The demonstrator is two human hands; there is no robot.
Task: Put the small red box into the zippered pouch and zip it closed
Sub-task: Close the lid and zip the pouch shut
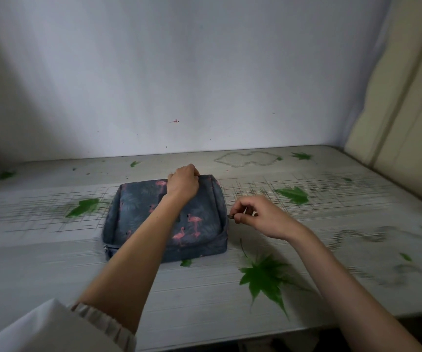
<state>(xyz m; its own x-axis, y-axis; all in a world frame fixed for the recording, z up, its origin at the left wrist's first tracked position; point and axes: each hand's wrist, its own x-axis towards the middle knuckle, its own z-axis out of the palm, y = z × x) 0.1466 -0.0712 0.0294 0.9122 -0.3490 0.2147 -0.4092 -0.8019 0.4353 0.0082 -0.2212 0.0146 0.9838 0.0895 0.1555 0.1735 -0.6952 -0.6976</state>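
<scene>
From the head camera, a pale table (52, 262) printed with green leaves is seen, backed by a white wall (179, 72) along its far edge and by a cream panel (408, 110) at the far right corner. Its near edge runs across the bottom of the view. Bare tabletop is left on both sides of the pouch (139, 207), more of it to the right and in front than behind, where only a narrow strip separates the pouch from the wall.

The pouch is lying flat near the middle of the table. It is made of dark blue-grey fabric printed with pink flamingos and faint fronds, boxy in shape, with a zip line running round its side wall. A metal zip end is visible at its near left corner.

The red box is not seen anywhere; whether it is inside the pouch cannot be told, as the interior is hidden.

The left hand (183, 184) is laid over the far top edge of the pouch, fingers curled down and gripping the fabric. The right hand (258, 217) is held just beside the pouch's right wall, thumb and fingers pinched together on a small metal zip pull (230, 216).
</scene>
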